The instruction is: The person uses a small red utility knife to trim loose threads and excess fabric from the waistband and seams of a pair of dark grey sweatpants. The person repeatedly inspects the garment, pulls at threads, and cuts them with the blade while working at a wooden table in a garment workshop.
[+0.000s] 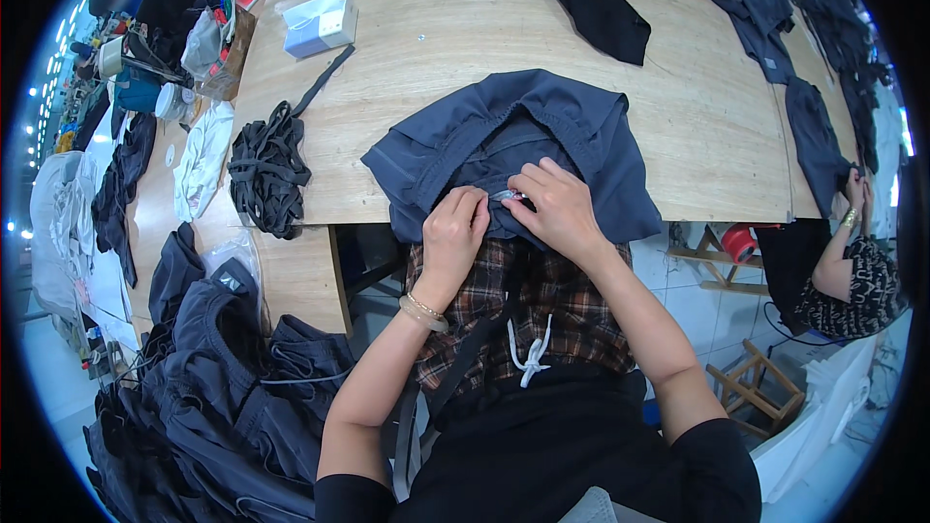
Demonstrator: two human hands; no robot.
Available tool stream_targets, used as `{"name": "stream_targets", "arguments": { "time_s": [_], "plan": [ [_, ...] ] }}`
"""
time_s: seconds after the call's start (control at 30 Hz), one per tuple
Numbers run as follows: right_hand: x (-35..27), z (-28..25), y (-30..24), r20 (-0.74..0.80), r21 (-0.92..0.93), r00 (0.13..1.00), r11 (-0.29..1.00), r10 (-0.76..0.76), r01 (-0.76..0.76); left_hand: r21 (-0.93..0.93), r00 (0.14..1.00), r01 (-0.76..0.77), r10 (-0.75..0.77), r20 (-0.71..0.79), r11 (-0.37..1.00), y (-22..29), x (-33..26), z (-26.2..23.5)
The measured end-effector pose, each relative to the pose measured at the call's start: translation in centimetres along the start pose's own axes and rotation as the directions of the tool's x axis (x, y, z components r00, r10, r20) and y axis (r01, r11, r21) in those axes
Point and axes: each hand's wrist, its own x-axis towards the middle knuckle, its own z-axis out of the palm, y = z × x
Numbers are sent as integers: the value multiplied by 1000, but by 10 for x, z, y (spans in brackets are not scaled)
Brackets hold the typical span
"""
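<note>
A dark blue-grey garment (pixel 601 136) with a gathered waistband lies at the table's near edge, its opening facing me. My left hand (pixel 455 230) is closed, pinching the near side of the waistband between thumb and fingers. Just beside it, my right hand (pixel 554 203) pinches at the same stretch of band, fingertips together. A small, pale, shiny thing (pixel 505 196) shows between the two hands at the band; its kind is too small to make out. Part of the garment hangs over the edge toward my lap.
A tangled bundle of dark strips (pixel 271 169) lies on the table (pixel 407 87) to the left, near a tissue box (pixel 320 27). Dark garments (pixel 213 358) are heaped at lower left. More cloth lies along the far edge. At right sit a co-worker (pixel 852 271) and a wooden stool (pixel 756 385).
</note>
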Motion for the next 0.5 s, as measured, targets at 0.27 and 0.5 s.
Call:
{"name": "stream_targets", "arguments": {
  "time_s": [0.27, 0.5],
  "plan": [
    [0, -3, 12, -38, 316, 954, 910, 296, -269, -292, 971, 233, -240, 12, 928, 1, -6, -4],
    [-3, -1, 18, -12, 409, 928, 849, 373, -336, -293, 831, 506, -368, 418, 811, 19, -15, -44]
  ]
}}
